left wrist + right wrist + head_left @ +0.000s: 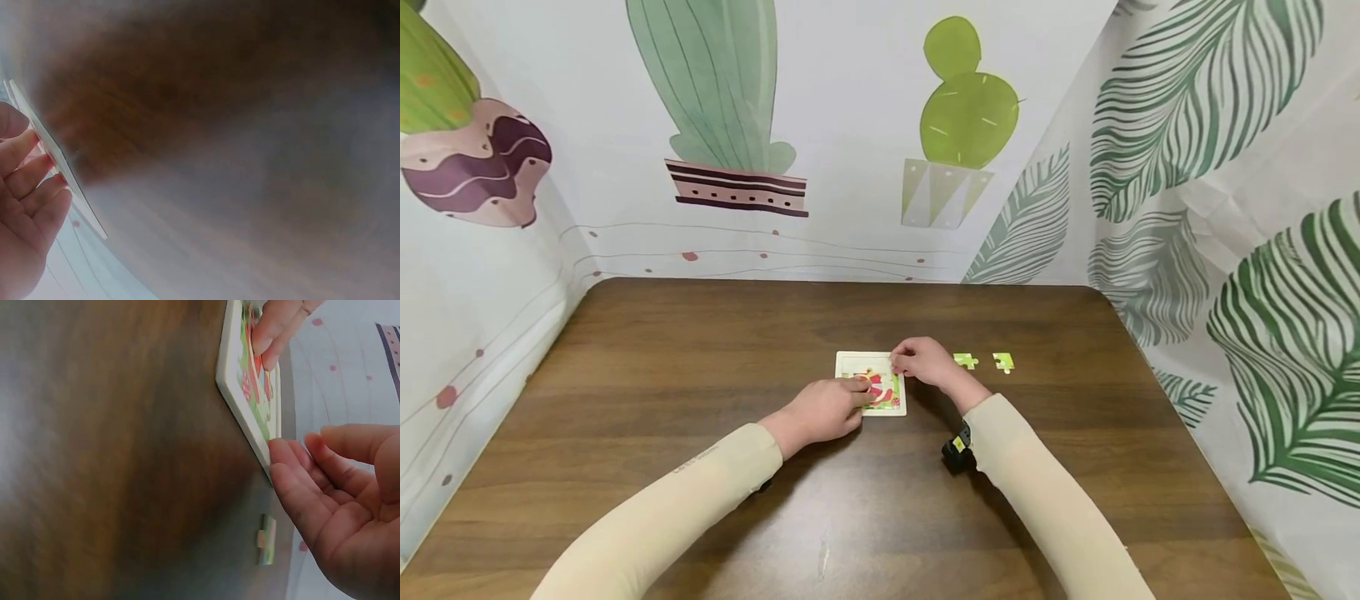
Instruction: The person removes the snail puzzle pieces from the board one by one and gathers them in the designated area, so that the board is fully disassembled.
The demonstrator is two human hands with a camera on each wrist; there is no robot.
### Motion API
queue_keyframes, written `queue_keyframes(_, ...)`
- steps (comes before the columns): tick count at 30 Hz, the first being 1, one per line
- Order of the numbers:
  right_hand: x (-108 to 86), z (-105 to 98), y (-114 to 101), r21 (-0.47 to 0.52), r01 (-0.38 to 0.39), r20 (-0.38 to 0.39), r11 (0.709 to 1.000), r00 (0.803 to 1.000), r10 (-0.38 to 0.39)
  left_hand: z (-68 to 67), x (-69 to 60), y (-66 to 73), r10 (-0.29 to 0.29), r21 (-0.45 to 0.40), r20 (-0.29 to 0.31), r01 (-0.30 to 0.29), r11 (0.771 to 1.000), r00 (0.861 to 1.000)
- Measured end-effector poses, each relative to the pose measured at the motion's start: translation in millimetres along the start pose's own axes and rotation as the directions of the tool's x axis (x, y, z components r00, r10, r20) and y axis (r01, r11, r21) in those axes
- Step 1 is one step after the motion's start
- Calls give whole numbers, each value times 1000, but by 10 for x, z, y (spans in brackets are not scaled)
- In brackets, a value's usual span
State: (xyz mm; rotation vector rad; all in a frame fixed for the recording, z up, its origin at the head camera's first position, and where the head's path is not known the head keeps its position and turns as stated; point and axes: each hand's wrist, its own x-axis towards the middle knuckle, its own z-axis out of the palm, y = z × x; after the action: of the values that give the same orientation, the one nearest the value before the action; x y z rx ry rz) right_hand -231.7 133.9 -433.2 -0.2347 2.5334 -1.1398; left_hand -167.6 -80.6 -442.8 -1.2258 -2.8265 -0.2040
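A cream-framed jigsaw puzzle [882, 400] with a red, green and white picture lies on the table. My left hand [826, 410] rests on its lower left part, with extended fingertips pressing the picture. In the left wrist view, the fingers of that hand [31, 200] lie along the pale board edge [69, 169]. At the upper right corner of the frame, my right hand [928, 364] has its fingers bent. The right wrist view shows lower fingers of this hand [350, 494] touching the board's rim, thumb close to the index fingertip. Whether a piece sits between them is hidden.
Two loose green puzzle pieces, one nearer [966, 361] and one farther right [1003, 362], lie right of the board. The brown wooden table [700, 333] meets a wall cloth [850, 167] printed with cacti and leaves. A black wrist camera [957, 454] hangs beneath the right sleeve.
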Motion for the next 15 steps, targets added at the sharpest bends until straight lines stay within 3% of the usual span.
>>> queue_keyframes(3, 27, -53, -48, -130, 60, 50, 990, 997, -54, -17, 6, 10, -3, 6, 19, 3, 1000, 1000)
queue_keyframes(6, 46, -94, -97, -162, 83, 106, 983, 992, -66, -36, 8, 13, -8, 1, 45, 8, 1000, 999)
queue_keyframes(10, 71, -100, -121, -99, 44, 147, 994, 989, -29, -57, 15, 25, -39, -40, 72, 42, 998, 997)
queue_keyframes(15, 78, -68, -96, -16, -34, 122, 999, 992, 36, -59, 33, 78, -73, -35, 73, 76, 997, 995)
